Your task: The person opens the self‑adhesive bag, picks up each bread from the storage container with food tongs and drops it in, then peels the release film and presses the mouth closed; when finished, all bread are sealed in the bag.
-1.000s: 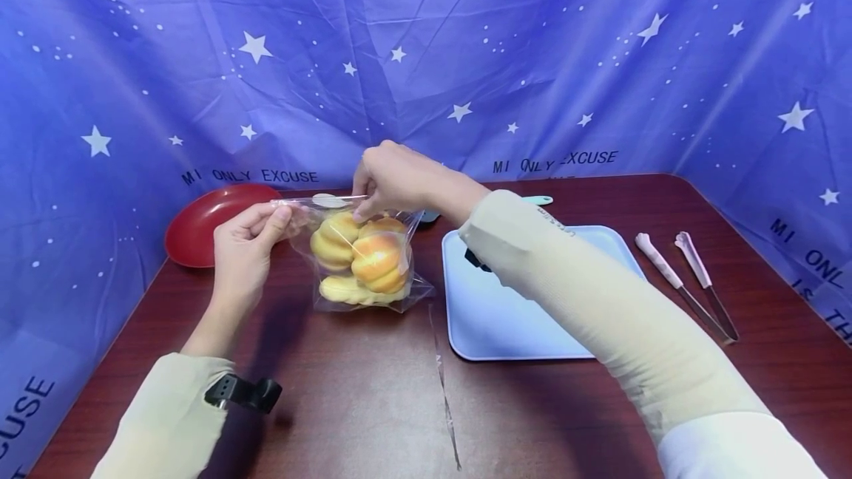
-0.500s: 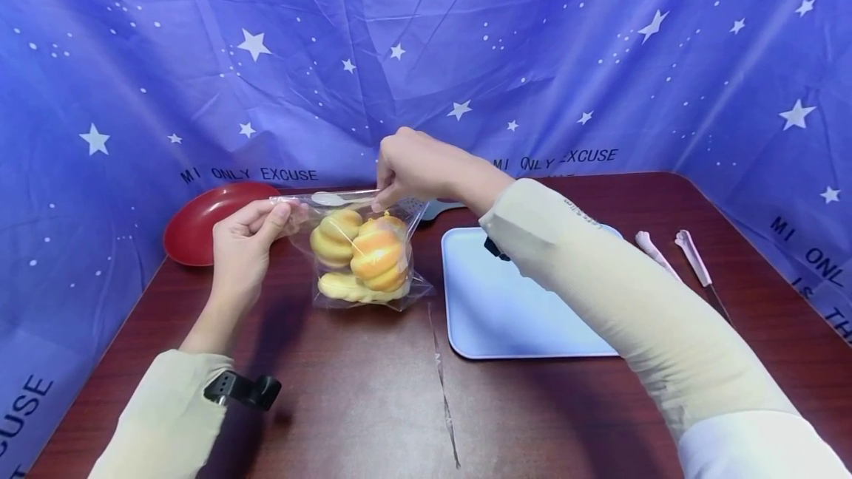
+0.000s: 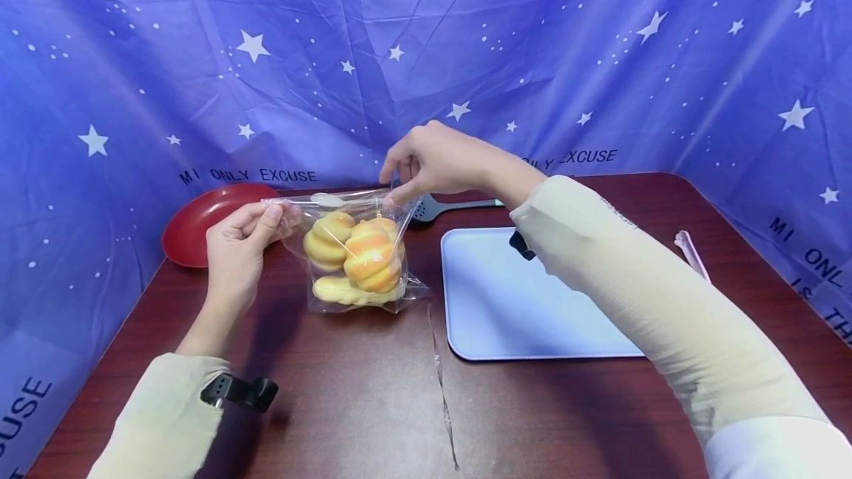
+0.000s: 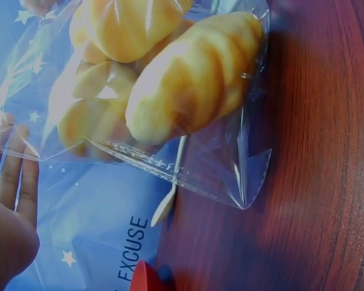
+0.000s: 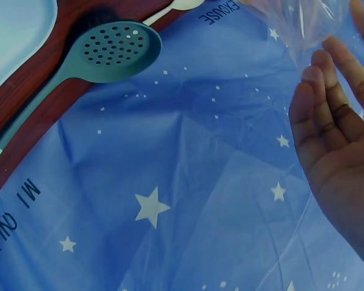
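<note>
My left hand [image 3: 236, 250] pinches the top left edge of a clear plastic bag [image 3: 302, 213] between thumb and fingers. Inside the bag lie a twisted orange-and-yellow bun [image 3: 373, 253], a round yellow bun [image 3: 328, 239] and a long pale bread roll [image 3: 356, 291]. My right hand [image 3: 446, 161] is at the bag's top right corner, thumb tip right at the film and the index finger lifted apart from it. In the right wrist view its fingers [image 5: 333, 109] are loosely bent, with a corner of the film beyond the fingertips.
A light blue tray [image 3: 519, 309] lies right of the bag. Behind are a grey slotted spoon [image 3: 433, 208] and a white spoon [image 4: 164, 209]. A red bowl [image 3: 209, 224] stands at the back left, tongs [image 3: 692, 253] at the right. A thin clear strip [image 3: 441, 383] lies in front.
My right hand has drawn up and to the right, out of the bag's mouth, from above the buns to the top right corner. The bag and left hand have shifted slightly left.
</note>
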`<action>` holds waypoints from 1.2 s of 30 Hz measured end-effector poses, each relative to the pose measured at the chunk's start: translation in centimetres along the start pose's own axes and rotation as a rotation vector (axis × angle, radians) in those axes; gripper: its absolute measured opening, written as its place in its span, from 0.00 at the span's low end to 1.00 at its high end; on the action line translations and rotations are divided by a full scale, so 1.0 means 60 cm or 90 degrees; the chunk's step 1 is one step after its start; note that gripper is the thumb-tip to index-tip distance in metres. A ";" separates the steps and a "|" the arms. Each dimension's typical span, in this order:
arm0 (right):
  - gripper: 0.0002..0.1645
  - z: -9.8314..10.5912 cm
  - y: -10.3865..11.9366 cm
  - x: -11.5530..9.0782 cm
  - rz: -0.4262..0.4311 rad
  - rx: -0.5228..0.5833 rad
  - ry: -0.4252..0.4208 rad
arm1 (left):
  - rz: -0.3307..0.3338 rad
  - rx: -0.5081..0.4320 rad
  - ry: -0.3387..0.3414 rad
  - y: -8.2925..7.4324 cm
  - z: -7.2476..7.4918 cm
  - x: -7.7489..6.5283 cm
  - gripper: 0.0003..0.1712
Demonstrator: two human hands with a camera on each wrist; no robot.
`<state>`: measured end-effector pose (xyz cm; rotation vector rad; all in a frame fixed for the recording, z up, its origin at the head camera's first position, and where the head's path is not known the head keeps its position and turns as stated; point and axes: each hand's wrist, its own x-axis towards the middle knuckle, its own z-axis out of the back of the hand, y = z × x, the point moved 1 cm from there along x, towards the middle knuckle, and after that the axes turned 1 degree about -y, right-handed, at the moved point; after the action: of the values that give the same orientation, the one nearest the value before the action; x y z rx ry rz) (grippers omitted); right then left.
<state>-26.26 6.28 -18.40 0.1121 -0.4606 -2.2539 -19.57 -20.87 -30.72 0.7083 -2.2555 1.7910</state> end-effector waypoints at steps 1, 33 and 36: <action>0.20 0.002 -0.002 -0.003 -0.001 0.001 0.002 | 0.001 0.000 -0.002 0.000 0.000 0.000 0.09; 0.17 -0.071 -0.048 -0.052 0.206 0.066 -0.347 | 0.081 -0.081 -0.069 0.002 0.005 -0.001 0.08; 0.22 -0.073 -0.051 -0.057 0.268 -0.039 -0.317 | 0.099 -0.086 -0.075 0.002 0.005 -0.002 0.08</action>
<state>-25.20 9.39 -23.80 -0.5411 -0.6085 -1.8611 -19.48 -21.12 -30.96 0.6465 -2.5457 1.6798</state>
